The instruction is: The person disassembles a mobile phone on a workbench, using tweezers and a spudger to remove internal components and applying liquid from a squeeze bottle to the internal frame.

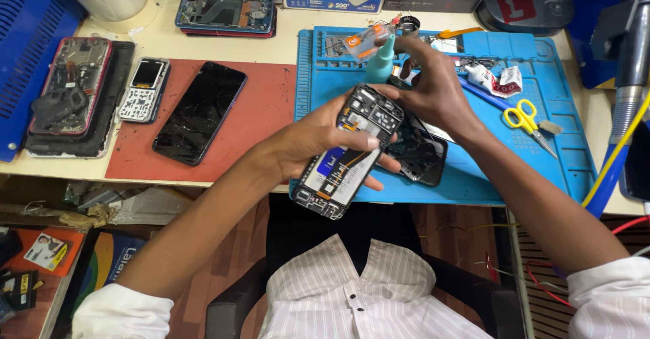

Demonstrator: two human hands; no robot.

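Observation:
My left hand (pixel 313 138) grips an opened phone (pixel 351 151) with its back removed, so the battery and circuit board show. It holds the phone tilted over the near edge of the blue repair mat (pixel 542 170). My right hand (pixel 433 88) touches the phone's top end and holds a teal squeeze bottle (pixel 380 60) with its tip pointing up. A black back cover (pixel 418 153) lies on the mat under my hands.
A cracked black phone (pixel 199 111) lies on a red mat (pixel 261 119), next to a small keypad phone (pixel 144 89) and stacked opened phones (pixel 71 87). Yellow scissors (pixel 525 118), a crumpled tube (pixel 495 80) and small parts lie on the blue mat. Boxes line the table's back.

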